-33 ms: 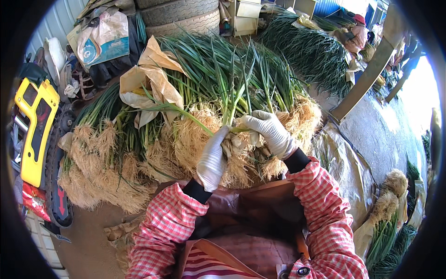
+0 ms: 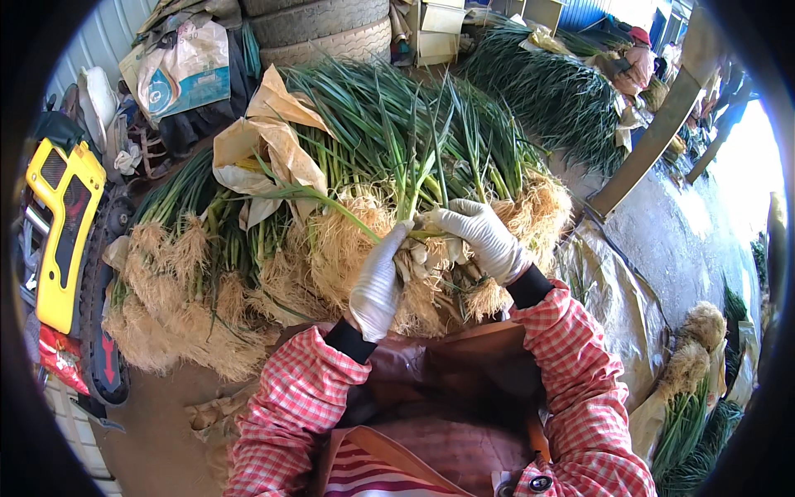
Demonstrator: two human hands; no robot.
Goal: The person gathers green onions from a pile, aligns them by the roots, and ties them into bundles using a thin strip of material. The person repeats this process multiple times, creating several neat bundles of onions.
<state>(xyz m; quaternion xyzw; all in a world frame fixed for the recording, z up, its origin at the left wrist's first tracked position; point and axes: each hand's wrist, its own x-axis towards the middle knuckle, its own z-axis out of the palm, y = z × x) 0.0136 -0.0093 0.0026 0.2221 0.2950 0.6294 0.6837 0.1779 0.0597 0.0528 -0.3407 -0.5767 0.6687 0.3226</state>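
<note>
In white gloves, both my hands are at a small bunch of green onions at the middle of the view. My left hand is closed around the lower stalks, with white bases and tan roots hanging by its fingers. One stalk slants out to the left above that hand. My right hand pinches a yellowish-green strip at the bunch's base; its fingertips are close to the left ones. Directly behind lies a large heap of green onions, leaves away from me and roots toward me.
Crumpled brown paper rests on the heap. To the left stands a yellow-framed machine with a black track. Stacked tyres are behind. At the far right, a person sits by another onion pile, near a slanting post.
Hardly anything differs: both hands keep the same grip and place, with only a slight shift of the fingers at the base of the bunch.
</note>
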